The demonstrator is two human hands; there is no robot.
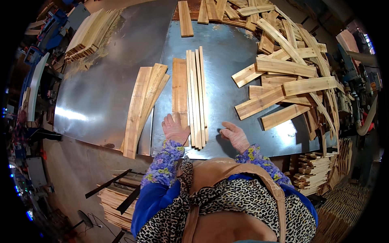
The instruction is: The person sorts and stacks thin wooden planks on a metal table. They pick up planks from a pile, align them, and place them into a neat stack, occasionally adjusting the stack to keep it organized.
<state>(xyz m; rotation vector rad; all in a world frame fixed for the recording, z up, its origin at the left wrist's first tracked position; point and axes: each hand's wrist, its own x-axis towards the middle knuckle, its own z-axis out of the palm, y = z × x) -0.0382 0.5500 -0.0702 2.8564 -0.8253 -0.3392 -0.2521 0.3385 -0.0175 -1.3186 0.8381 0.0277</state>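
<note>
My left hand [176,128] lies with fingers spread on the near end of a flat wooden board [179,87]. Right beside that board, several narrow wooden boards [196,101] stand on edge, packed side by side. The side of my left hand is close to their near ends; whether it touches them I cannot tell. To the right of this row, my right hand [235,136] hovers over the metal tabletop [227,97], fingers apart and partly bent, holding nothing. Left of the flat board, a few fanned boards [142,107] overhang the table's near edge.
A large jumbled heap of boards [283,87] covers the right side of the table. A neat stack [91,34] sits at the far left. A single board [185,18] lies at the far edge. Below the table are more stacks, left [117,202] and right [314,172].
</note>
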